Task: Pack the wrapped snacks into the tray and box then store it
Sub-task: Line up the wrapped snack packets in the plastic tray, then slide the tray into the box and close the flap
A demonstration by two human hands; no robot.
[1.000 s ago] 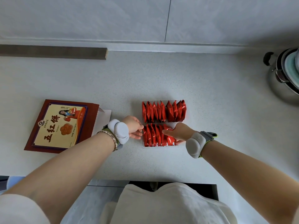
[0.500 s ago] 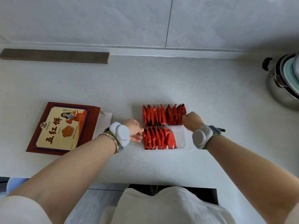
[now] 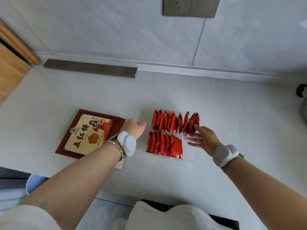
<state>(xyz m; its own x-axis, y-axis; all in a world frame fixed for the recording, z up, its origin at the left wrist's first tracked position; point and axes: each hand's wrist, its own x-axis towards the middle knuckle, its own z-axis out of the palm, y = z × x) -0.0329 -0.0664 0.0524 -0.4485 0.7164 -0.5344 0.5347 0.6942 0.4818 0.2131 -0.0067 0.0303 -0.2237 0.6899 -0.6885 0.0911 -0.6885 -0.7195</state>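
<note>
Filling clear tray [image 3: 191, 157]: red snacks [image 3: 166, 143]

We have one head-worn view, looking forward and steeply down, close over the table [image 3: 166, 93], wall [image 3: 116, 30] at 12 o'clock.

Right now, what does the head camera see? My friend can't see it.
Red snack packets stand in two rows in a clear tray on a pale counter. The right hand reaches the back row; the left hand rests beside a brown box.
</note>
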